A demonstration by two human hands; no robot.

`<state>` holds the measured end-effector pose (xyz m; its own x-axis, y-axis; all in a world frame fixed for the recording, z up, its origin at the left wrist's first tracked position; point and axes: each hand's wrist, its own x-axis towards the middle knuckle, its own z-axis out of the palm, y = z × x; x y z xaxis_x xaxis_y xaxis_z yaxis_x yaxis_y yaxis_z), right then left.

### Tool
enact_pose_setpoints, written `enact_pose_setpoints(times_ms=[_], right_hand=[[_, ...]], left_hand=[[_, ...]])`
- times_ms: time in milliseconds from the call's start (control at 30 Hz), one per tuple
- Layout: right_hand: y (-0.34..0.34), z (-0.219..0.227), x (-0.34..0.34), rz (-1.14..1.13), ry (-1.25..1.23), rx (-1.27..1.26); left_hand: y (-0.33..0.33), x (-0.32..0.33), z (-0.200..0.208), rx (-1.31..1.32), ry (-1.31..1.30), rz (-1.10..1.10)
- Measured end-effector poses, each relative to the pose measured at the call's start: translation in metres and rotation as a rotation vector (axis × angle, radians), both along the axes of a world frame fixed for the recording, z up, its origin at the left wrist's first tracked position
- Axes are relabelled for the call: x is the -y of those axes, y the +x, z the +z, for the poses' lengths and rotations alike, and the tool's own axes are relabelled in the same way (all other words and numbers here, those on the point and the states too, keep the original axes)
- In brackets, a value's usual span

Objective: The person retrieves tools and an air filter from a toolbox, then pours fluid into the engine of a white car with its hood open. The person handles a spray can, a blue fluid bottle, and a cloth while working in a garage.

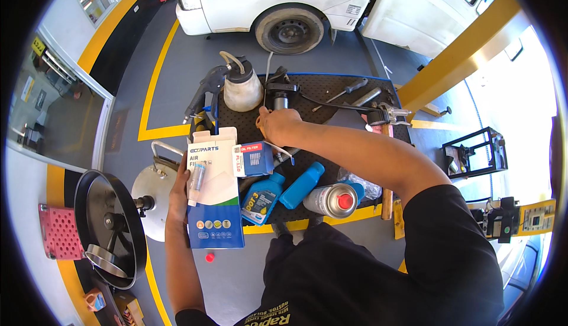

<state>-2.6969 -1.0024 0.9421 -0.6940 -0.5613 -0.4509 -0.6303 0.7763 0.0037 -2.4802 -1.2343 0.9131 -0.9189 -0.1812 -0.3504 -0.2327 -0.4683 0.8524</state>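
My left hand [179, 194] is closed around the left edge of a white, green and blue cardboard box [216, 228]. A small clear tube [198, 179] and a smaller blue and white box [255, 159] lie against its face. My right hand [279, 127] reaches over the bench with its fingers curled; what they hold, if anything, is hard to make out. Just beyond it is a black and silver cylindrical tool [281, 96]. Nearer to me lie two blue bottles [264, 199] [303, 185] and a spray can with a red nozzle [338, 200].
The dark dimpled bench top [331, 98] also carries a spray gun [207, 92] with a whitish canister [243, 92], a screwdriver [343, 93] and a pressure gauge [377, 117]. Left stands a round black pan [110, 175]; right, a yellow post [455, 57]. A white vehicle [236, 0] is beyond.
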Motion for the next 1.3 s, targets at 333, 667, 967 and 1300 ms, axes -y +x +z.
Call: enact_pose_setpoints(times_ms=[333, 667, 967, 1300], right_hand=[[-0.014, 0.038, -0.068, -0.256, -0.4, 0.456], [-0.011, 0.117, -0.185, -0.481, -0.859, 0.649], [-0.029, 0.074, -0.273, -0.681, -1.087, 0.517], [0.018, 0.04, -0.295, -0.565, -0.681, 0.16]], left_hand=[[-0.032, -0.002, -0.014, -0.01, -0.113, -0.177], [-0.104, -0.037, -0.017, 0.027, -0.17, -0.227], [-0.097, -0.029, -0.023, 0.102, -0.728, -0.256], [-0.073, -0.073, 0.055, 0.01, -1.308, -0.162]])
